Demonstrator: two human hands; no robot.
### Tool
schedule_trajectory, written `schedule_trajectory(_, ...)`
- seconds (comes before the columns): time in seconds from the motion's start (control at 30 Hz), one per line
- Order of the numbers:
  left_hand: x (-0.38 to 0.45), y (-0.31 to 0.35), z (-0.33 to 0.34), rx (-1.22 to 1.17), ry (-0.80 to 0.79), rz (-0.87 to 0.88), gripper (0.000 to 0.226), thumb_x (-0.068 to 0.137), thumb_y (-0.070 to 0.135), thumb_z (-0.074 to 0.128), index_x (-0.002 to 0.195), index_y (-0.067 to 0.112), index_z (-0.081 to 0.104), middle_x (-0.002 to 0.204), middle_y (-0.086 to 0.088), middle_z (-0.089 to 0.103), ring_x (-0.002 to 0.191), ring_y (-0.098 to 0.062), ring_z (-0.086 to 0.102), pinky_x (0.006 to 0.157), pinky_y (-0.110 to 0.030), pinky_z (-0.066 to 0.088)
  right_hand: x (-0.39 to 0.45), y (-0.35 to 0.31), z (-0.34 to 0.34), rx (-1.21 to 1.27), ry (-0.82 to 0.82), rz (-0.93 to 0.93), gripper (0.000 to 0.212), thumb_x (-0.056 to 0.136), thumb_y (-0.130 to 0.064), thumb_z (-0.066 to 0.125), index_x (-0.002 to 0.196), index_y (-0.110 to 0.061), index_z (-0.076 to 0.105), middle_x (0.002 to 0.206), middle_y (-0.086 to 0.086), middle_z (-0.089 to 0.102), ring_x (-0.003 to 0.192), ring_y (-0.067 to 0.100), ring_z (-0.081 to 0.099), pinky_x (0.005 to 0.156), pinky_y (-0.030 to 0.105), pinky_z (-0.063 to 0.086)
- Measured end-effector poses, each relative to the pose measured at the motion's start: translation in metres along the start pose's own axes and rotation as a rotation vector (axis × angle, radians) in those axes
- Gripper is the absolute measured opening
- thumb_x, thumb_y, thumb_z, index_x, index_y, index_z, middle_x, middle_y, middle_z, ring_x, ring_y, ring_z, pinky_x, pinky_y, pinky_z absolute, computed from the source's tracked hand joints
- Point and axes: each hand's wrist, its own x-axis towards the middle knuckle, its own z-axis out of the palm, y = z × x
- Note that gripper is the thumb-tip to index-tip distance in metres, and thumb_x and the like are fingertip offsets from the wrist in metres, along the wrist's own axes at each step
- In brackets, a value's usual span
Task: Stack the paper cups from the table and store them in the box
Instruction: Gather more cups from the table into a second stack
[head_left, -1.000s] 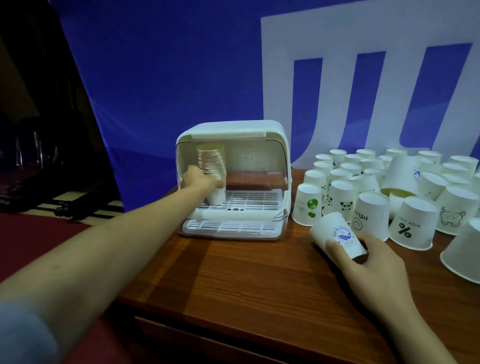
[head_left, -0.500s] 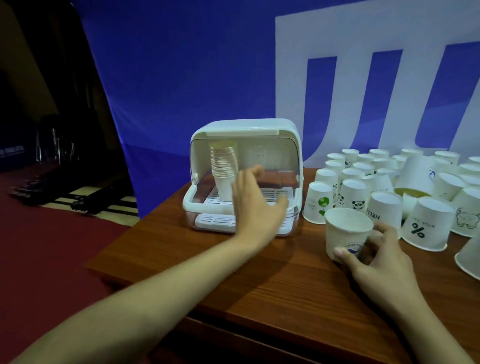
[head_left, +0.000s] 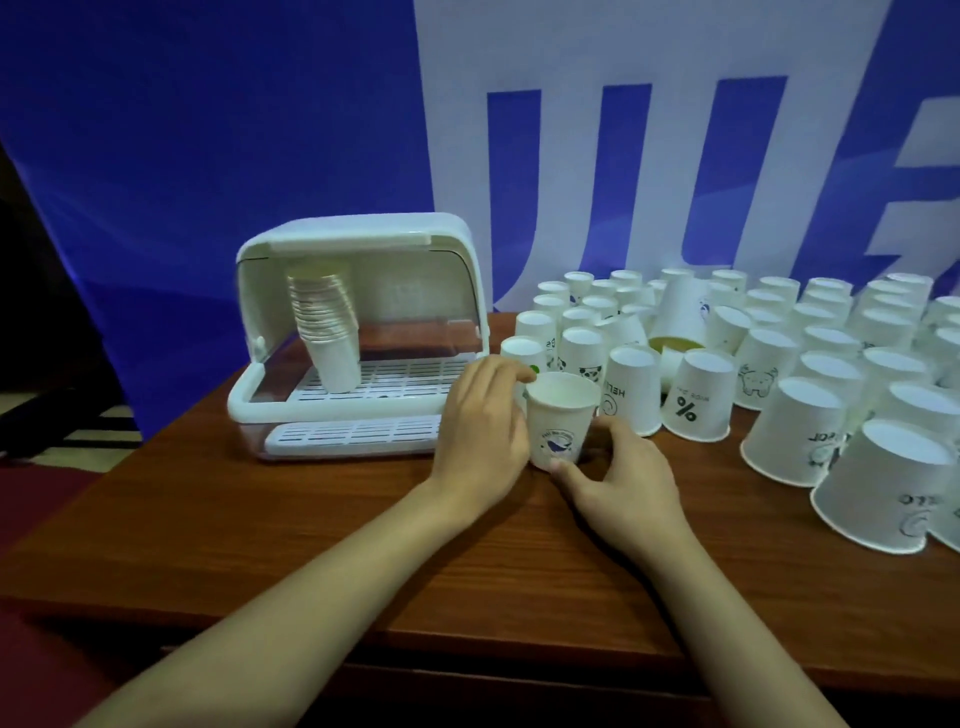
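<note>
An upright white paper cup (head_left: 558, 418) with a blue whale print stands on the wooden table (head_left: 311, 519) between my hands. My left hand (head_left: 480, 421) curls round its left side, fingertips at the rim. My right hand (head_left: 618, 480) holds it from the right, thumb at its base and fingers behind it. The white storage box (head_left: 358, 244) stands open at the left. A tall stack of cups (head_left: 324, 327) stands on the box's rack. Several upside-down paper cups (head_left: 698, 395) crowd the table's right side.
A taller cup stack (head_left: 678, 306) leans among the upside-down cups at the back. A blue and white banner (head_left: 571, 130) hangs behind the table. The table's front edge runs just below my forearms, with dark floor at the left.
My left hand let go of the stack in the box and came right to the whale cup. My right hand turned that cup upright and set it down before the box.
</note>
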Motion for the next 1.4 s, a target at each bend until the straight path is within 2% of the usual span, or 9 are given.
schedule_trajectory(0.2,0.038,0.005,0.010,0.304,-0.435,-0.029,0.072,0.079,-0.001,0.068,0.149,0.010,0.052,0.155,-0.009,0.053,0.155,-0.030,0.034,0.124,-0.036,0.018,0.004,0.000,0.001,0.063,0.012,0.064,0.085,0.075,-0.056,0.080,0.143,-0.026,0.040,0.124,-0.008,0.066,0.122,0.018,0.059,0.104,0.045,0.045)
schedule_trajectory(0.37,0.015,0.008,0.015,0.150,-0.112,0.001,0.057,0.069,0.003,0.056,0.126,0.004,0.066,0.126,-0.013,0.070,0.126,-0.033,0.060,0.107,-0.040,0.041,0.007,0.004,0.002,0.209,0.059,0.051,0.095,0.070,-0.044,0.086,0.149,-0.022,0.038,0.116,-0.015,0.058,0.118,0.011,0.060,0.101,0.031,0.048)
schedule_trajectory(0.5,0.001,0.026,0.006,-0.137,-0.151,-0.173,0.055,0.074,0.026,0.064,0.127,0.012,0.055,0.123,-0.001,0.060,0.114,-0.019,0.054,0.096,-0.035,0.048,0.009,0.009,-0.009,0.401,0.227,0.053,0.076,0.066,-0.047,0.056,0.136,-0.017,0.054,0.119,-0.003,0.062,0.111,0.014,0.059,0.099,0.038,0.048)
schedule_trajectory(0.63,-0.006,0.031,0.018,-0.226,-0.211,-0.207,0.079,0.074,0.049,0.072,0.139,0.014,0.046,0.135,0.001,0.052,0.126,-0.016,0.050,0.106,-0.034,0.047,0.031,0.012,-0.028,-0.019,0.376,-0.110,0.059,0.073,-0.022,0.050,0.131,-0.015,0.058,0.126,0.004,0.061,0.124,0.028,0.050,0.104,0.042,0.038)
schedule_trajectory(0.8,-0.003,0.033,0.021,-0.233,-0.192,-0.249,0.091,0.072,0.059,0.081,0.142,0.017,0.043,0.137,0.002,0.042,0.128,-0.016,0.048,0.108,-0.034,0.048,0.069,0.014,-0.034,-0.586,0.038,-0.091,0.100,0.087,-0.038,0.059,0.161,-0.031,-0.007,0.166,0.005,0.025,0.151,0.032,0.011,0.113,0.055,0.019)
schedule_trajectory(0.93,-0.001,0.025,0.024,-0.242,-0.195,-0.255,0.092,0.073,0.052,0.088,0.144,0.021,0.039,0.138,0.005,0.037,0.127,-0.017,0.049,0.103,-0.035,0.051,0.076,0.016,-0.031,-0.588,0.192,-0.009,0.102,0.077,-0.045,0.072,0.161,-0.029,0.016,0.144,0.013,0.043,0.129,0.037,0.029,0.102,0.049,0.025)
schedule_trajectory(1.07,-0.003,0.022,0.028,-0.249,-0.207,-0.247,0.087,0.073,0.048,0.089,0.141,0.019,0.044,0.137,0.007,0.040,0.127,-0.012,0.047,0.100,-0.020,0.037,0.075,0.022,-0.030,-0.415,0.423,-0.140,0.061,0.071,-0.031,0.081,0.129,-0.023,0.061,0.116,0.016,0.051,0.112,0.037,0.040,0.094,0.045,0.032)
schedule_trajectory(1.23,-0.002,0.022,0.030,-0.261,-0.219,-0.268,0.088,0.074,0.048,0.089,0.144,0.021,0.042,0.139,0.009,0.039,0.128,-0.006,0.044,0.102,-0.019,0.039,0.068,0.023,-0.045,0.006,0.539,-0.116,0.060,0.069,-0.028,0.083,0.109,-0.024,0.040,0.103,0.000,0.055,0.092,0.025,0.054,0.077,0.036,0.042)
schedule_trajectory(1.4,-0.002,0.022,0.029,-0.283,-0.289,-0.338,0.099,0.073,0.055,0.089,0.151,0.027,0.034,0.139,0.012,0.041,0.122,-0.015,0.056,0.101,-0.038,0.053,0.056,0.013,-0.053,0.421,0.682,-0.101,0.064,0.067,-0.032,0.081,0.116,-0.025,0.040,0.111,-0.007,0.053,0.102,0.018,0.061,0.084,0.030,0.053)
